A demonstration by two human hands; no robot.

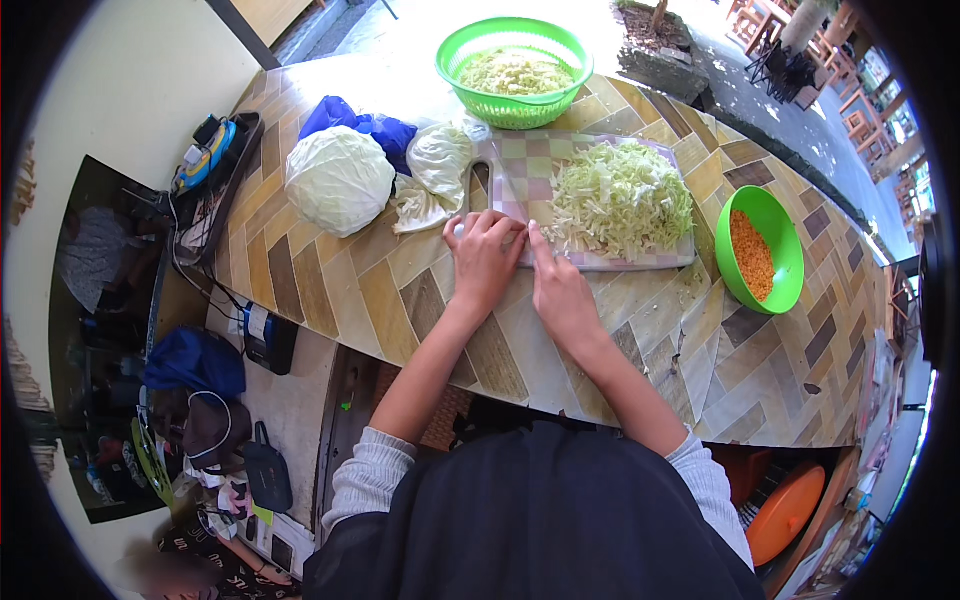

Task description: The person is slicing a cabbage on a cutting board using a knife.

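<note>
My left hand rests with bent fingers at the near edge of a checkered cutting board, just below its handle slot. Beside it, my right hand has its index finger stretched forward and the other fingers curled under. The fingertips of both hands almost meet; whatever may be under or between them is hidden. A heap of shredded cabbage covers the right part of the board. Left of the board sit a whole cabbage and some loose cabbage leaves.
A green plastic colander of shredded cabbage stands at the far edge of the table. To the right is a green bowl with orange grated food. A blue plastic bag lies behind the cabbage. Another person is at lower left.
</note>
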